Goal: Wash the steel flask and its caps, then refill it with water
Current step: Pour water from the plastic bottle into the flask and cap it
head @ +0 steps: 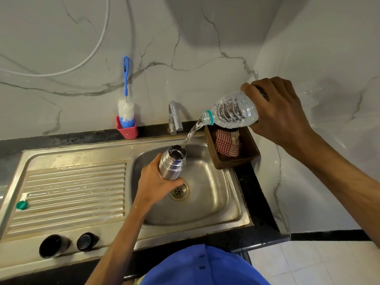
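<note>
Left hand gripping open steel flask over sink, right hand clutching tilted plastic bottle, water stream pouring into flask, two dark caps on sink edge

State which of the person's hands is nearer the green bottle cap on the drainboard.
Left. The left hand grips the flask over the basin, right of the green bottle cap; the right hand is farther right.

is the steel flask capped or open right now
Open. The steel flask, gripped by the left hand, has a bare mouth taking water from the plastic bottle; two dark caps sit on the sink edge.
</note>
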